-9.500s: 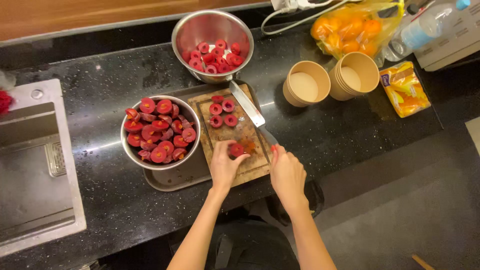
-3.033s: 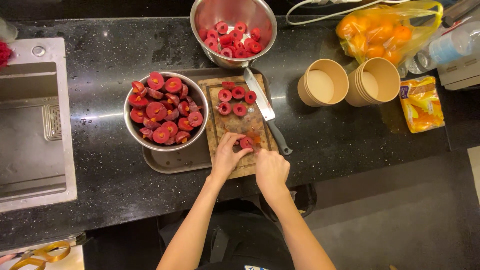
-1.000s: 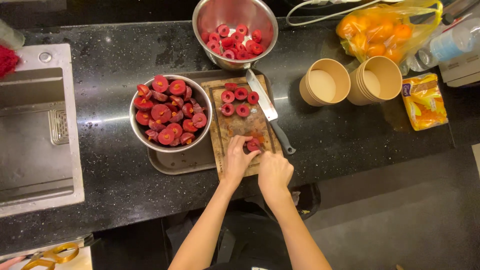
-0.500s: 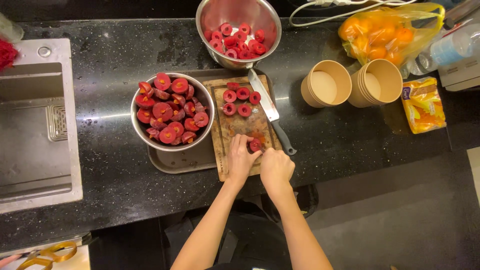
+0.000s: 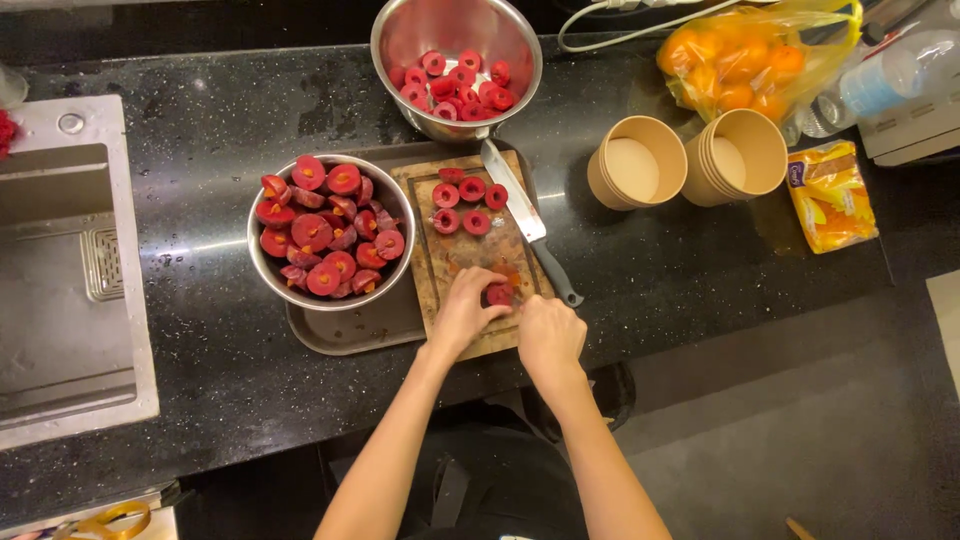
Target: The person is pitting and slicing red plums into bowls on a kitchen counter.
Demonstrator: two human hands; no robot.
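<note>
- near bowl [image 5: 330, 240] sits left of the board, heaped with red fruit halves within easy reach.
- left hand [image 5: 466, 312] and right hand [image 5: 548, 337] both pinch one red fruit piece [image 5: 499, 294] on the cutting board [image 5: 440, 260].
- knife [image 5: 528, 222] lies unheld, parked on the board's right edge.

black speckled counter [image 5: 190, 90], steel sink [image 5: 60, 270]
</note>
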